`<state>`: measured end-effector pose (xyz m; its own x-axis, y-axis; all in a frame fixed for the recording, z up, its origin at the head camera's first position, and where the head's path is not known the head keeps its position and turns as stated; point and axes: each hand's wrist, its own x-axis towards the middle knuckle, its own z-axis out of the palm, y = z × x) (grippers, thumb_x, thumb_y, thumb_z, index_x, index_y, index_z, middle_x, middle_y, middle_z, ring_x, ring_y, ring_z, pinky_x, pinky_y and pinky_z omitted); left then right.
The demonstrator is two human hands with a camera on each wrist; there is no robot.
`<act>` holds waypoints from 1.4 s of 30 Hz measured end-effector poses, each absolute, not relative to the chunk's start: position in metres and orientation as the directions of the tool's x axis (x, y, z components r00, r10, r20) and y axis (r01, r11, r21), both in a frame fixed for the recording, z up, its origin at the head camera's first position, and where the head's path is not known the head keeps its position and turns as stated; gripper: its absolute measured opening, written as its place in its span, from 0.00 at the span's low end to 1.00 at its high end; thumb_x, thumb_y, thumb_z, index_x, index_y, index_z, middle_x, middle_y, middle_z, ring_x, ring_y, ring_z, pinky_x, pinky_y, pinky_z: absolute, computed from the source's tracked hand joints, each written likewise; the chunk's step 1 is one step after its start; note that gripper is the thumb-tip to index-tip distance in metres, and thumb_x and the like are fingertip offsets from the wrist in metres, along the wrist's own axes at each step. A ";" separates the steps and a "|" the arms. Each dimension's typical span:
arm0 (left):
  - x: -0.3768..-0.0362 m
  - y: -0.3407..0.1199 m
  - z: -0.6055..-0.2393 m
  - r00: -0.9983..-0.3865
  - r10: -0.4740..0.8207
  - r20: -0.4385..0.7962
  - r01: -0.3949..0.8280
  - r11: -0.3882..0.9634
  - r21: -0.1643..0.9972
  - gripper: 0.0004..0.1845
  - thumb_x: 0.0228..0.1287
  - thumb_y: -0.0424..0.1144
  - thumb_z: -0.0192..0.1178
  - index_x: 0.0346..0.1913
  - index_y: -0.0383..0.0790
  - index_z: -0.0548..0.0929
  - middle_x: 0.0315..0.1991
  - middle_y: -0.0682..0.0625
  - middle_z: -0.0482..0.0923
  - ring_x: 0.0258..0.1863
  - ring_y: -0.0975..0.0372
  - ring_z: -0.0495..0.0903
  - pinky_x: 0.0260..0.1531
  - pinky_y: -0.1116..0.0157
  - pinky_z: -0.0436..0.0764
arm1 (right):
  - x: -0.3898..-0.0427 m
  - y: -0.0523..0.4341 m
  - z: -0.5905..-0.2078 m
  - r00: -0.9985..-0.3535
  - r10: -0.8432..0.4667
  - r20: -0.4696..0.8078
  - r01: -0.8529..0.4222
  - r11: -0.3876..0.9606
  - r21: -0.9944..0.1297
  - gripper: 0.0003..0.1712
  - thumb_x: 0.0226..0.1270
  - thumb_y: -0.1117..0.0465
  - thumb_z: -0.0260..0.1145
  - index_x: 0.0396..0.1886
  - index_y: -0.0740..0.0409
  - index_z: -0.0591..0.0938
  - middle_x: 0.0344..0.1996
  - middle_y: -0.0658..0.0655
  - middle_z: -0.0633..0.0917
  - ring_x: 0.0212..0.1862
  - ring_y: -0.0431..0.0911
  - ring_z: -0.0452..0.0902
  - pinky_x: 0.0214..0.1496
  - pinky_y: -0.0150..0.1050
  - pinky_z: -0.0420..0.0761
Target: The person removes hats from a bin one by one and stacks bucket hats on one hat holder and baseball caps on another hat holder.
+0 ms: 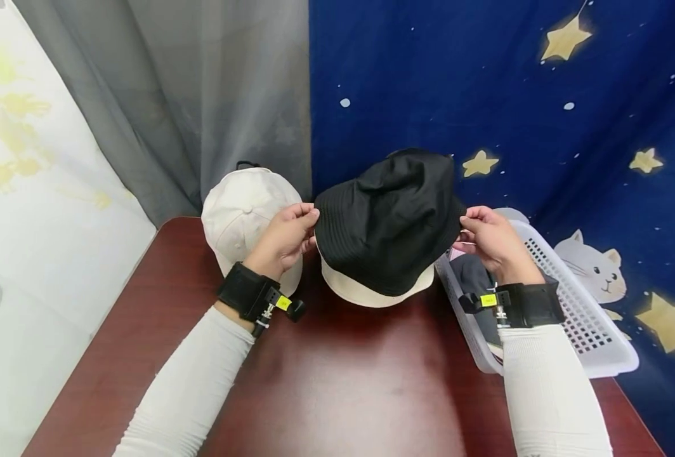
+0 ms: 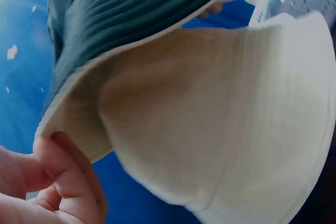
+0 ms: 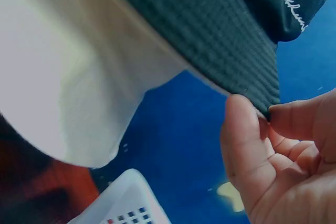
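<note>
Holding a black bucket hat (image 1: pixel 391 219) up by its brim above the table (image 1: pixel 343 381).
It looked light, soft and floppy; left hand (image 1: pixel 283 240) and right hand (image 1: pixel 488 241) each pinched opposite brim edges between thumb and fingertips.

Both arms, sleeved in white and strapped with black wrist bands, are being extended toward 12 o'clock. The left hand (image 1: pixel 283 240) is being held at 10 o'clock with fingers curled and thumb pinched. The right hand (image 1: pixel 488 241) is being held at 2 o'clock, likewise pinched.
</note>
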<state>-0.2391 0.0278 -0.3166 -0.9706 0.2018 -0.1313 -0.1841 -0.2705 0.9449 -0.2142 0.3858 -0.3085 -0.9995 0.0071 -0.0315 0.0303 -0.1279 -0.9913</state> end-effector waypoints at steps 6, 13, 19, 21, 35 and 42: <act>-0.250 0.044 -0.347 -0.957 0.176 -0.228 -0.281 -0.389 0.877 0.04 0.77 0.33 0.50 0.41 0.43 0.72 0.26 0.53 0.70 0.18 0.68 0.69 0.16 0.74 0.70 | -0.229 0.383 -0.319 -0.990 0.015 -0.138 0.139 0.022 -0.990 0.03 0.78 0.70 0.48 0.40 0.63 0.65 0.26 0.53 0.76 0.23 0.39 0.78 0.29 0.33 0.85; -0.252 0.059 -0.375 -0.936 0.205 -0.286 -0.352 -0.511 0.785 0.05 0.79 0.32 0.47 0.42 0.41 0.73 0.36 0.52 0.76 0.31 0.65 0.78 0.29 0.70 0.79 | -0.239 0.381 -0.341 -0.976 -0.006 -0.217 0.213 0.179 -0.961 0.04 0.78 0.70 0.45 0.39 0.63 0.65 0.27 0.52 0.74 0.24 0.39 0.76 0.29 0.32 0.84; -0.253 0.064 -0.378 -0.932 0.191 -0.307 -0.356 -0.635 0.686 0.05 0.79 0.34 0.46 0.42 0.43 0.72 0.48 0.49 0.73 0.45 0.62 0.76 0.43 0.70 0.78 | -0.240 0.374 -0.340 -0.979 0.003 -0.204 0.203 0.131 -0.970 0.04 0.78 0.70 0.45 0.39 0.63 0.64 0.26 0.52 0.73 0.23 0.39 0.75 0.27 0.31 0.83; -0.254 0.064 -0.378 -0.934 0.186 -0.304 -0.347 -0.663 0.663 0.05 0.79 0.35 0.46 0.42 0.43 0.71 0.48 0.50 0.73 0.43 0.63 0.77 0.42 0.70 0.78 | -0.239 0.373 -0.333 -0.984 0.016 -0.179 0.180 0.107 -0.978 0.03 0.78 0.70 0.45 0.40 0.63 0.64 0.25 0.52 0.73 0.22 0.38 0.75 0.26 0.30 0.83; -0.271 0.050 -0.405 -0.899 0.255 -0.357 -0.439 -0.542 0.717 0.04 0.81 0.35 0.41 0.49 0.43 0.67 0.51 0.49 0.70 0.37 0.65 0.77 0.36 0.73 0.78 | -0.253 0.348 -0.360 -0.961 0.020 -0.275 0.262 0.378 -0.888 0.02 0.75 0.71 0.45 0.40 0.66 0.66 0.22 0.54 0.72 0.21 0.41 0.73 0.25 0.34 0.82; -0.281 0.048 -0.416 -0.852 0.316 -0.417 -0.523 -0.534 0.665 0.08 0.82 0.38 0.40 0.47 0.42 0.71 0.42 0.52 0.74 0.32 0.65 0.79 0.32 0.71 0.80 | -0.257 0.337 -0.363 -0.974 0.083 -0.210 0.216 0.608 -0.764 0.04 0.68 0.72 0.48 0.33 0.67 0.69 0.30 0.61 0.71 0.22 0.45 0.74 0.27 0.41 0.85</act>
